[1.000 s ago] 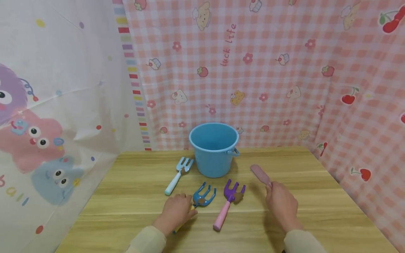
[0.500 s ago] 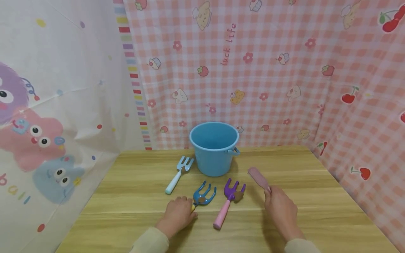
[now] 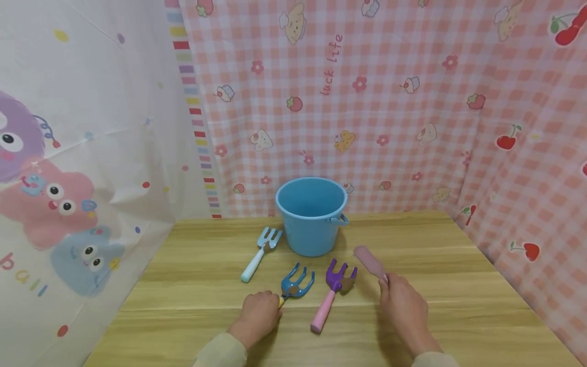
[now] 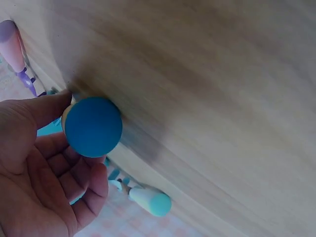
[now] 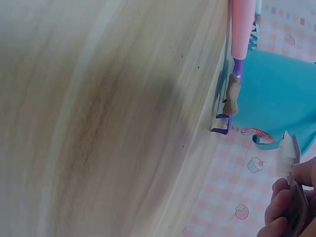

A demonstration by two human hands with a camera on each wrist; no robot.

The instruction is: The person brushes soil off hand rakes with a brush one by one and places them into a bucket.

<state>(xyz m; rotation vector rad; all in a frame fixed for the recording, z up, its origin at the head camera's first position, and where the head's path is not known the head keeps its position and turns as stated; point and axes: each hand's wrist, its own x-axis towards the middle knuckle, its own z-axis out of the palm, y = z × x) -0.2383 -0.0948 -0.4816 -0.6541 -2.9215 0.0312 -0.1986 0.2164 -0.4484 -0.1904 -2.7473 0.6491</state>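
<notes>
Fingers (image 3: 268,302) curled, left ones (image 4: 94,196) gripping blue rake (image 3: 291,290), right ones (image 5: 277,205) pink tool (image 3: 370,263).

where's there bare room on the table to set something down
The table is bare to the right of the right hand and pink brush, and to the left of the light blue fork and left hand. It's crowded in the middle: the blue rake and purple rake are close together in front of the bucket.
</notes>
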